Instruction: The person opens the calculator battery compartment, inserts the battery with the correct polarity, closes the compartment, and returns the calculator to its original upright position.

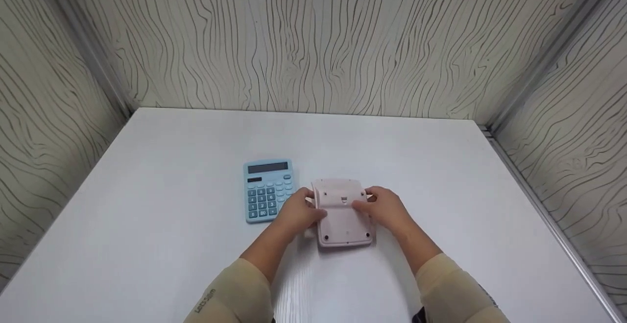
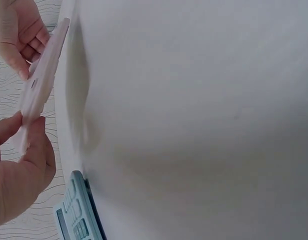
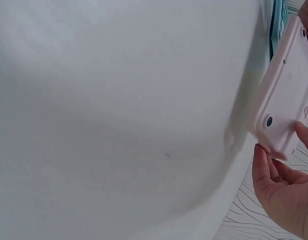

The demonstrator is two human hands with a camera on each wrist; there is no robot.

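Note:
A pale pink calculator (image 1: pixel 344 225) is held with its back toward the head camera, showing dark round feet, screws and a small battery-cover latch. My left hand (image 1: pixel 298 210) pinches its left edge, thumb on the back and fingers underneath. On the opposite edge my right hand (image 1: pixel 388 208) grips it, thumb beside the latch. Both wrist views show the pink calculator (image 2: pixel 41 82) raised above the table and tilted. A light blue calculator (image 1: pixel 262 200) lies face up just left of it, its lower right corner covered by my left hand.
The white table (image 1: pixel 171 166) stretches out on every side of the calculators. Wood-grain patterned panels (image 1: pixel 294 43) rise behind it and at both sides, joined by grey metal posts (image 1: pixel 88 43).

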